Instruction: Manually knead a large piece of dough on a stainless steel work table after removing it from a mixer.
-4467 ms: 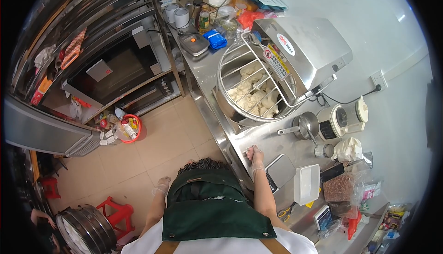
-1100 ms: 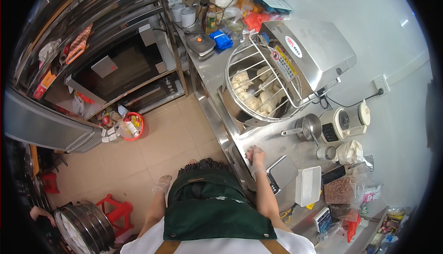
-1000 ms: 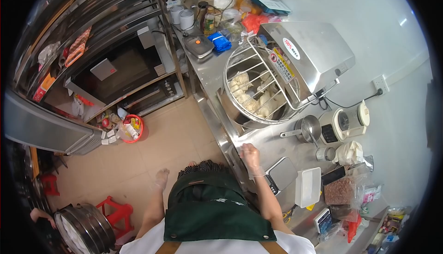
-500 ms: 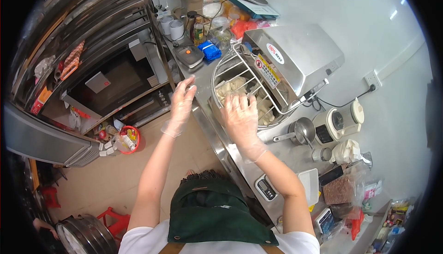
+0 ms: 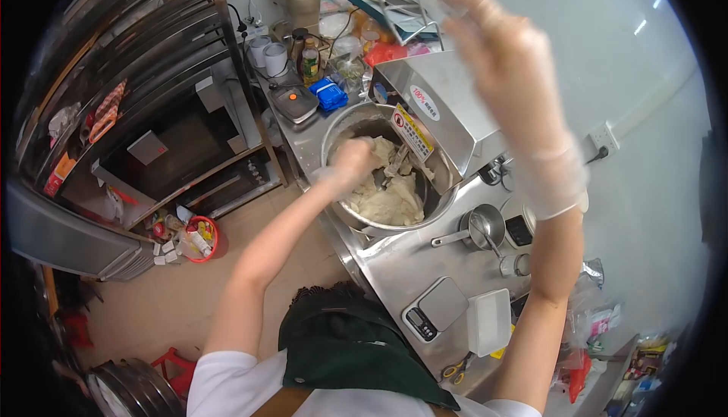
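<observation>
A metal mixer bowl point(image 5: 353, 123) with pale dough point(image 5: 393, 203) in it stands uncovered on the steel counter. Its wire guard point(image 5: 413, 19) is swung up high, with the fingers of my right hand point(image 5: 509, 51) at its rim, closed on it as far as the blur shows. My left hand point(image 5: 353, 162) reaches over the near left rim into the bowl, at the dough. Motion smears its fingers, and I cannot tell whether they grip any dough. Both hands wear clear plastic gloves. The mixer's metal housing point(image 5: 455, 106) rises behind the bowl, partly hidden by my right hand.
Right of the bowl are a small saucepan point(image 5: 485, 226), a digital scale point(image 5: 444, 307), a white tray point(image 5: 489, 322) and scissors point(image 5: 456, 371). A blue packet point(image 5: 327, 94) and bottles point(image 5: 310, 64) stand beyond it. An oven rack point(image 5: 171, 125) fills the left side, near a red bin point(image 5: 214, 241).
The wire guard has gone from lying over the bowl to raised, along with my right hand. My left hand has moved from beside the counter into the bowl.
</observation>
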The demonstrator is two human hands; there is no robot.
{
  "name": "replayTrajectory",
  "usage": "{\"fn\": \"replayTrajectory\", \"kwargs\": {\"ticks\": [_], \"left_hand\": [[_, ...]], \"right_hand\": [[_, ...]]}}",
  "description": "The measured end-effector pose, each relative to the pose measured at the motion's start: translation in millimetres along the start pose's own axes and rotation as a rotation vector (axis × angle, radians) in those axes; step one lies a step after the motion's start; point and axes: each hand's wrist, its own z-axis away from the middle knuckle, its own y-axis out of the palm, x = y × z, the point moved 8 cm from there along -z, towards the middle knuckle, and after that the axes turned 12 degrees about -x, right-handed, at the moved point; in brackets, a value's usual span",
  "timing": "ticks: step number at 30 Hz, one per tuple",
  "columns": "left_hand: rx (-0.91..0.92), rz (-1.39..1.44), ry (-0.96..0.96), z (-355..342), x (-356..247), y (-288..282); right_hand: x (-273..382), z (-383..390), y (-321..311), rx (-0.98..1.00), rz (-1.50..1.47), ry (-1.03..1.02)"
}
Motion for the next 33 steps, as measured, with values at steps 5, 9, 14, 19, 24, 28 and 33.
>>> {"fn": "replayTrajectory", "kwargs": {"ticks": [5,9,14,19,24,28,33], "left_hand": [[0.444,0.028,-0.051,-19,-1,95],[0.455,0.090,-0.107,-22,8,109],[0.369,-0.074,-0.089,-20,15,109],[0.332,0.037,-0.025,-25,30,112],[0.529,0.212,-0.076,-19,32,122],[0.601,0.336,-0.079,-14,22,114],[0.591,0.288,0.092,-17,14,110]], "right_hand": [[-35,-29,-23,0.174,-0.262,0.450],[-46,-34,-29,0.172,-0.371,0.559],[-56,-37,-41,0.125,-0.414,0.526],[-60,-34,-47,0.099,-0.271,0.528],[-56,-33,-44,0.156,-0.381,0.602],[-50,-32,-45,0.182,-0.372,0.578],[-41,-28,-45,0.164,-0.311,0.576]]}}
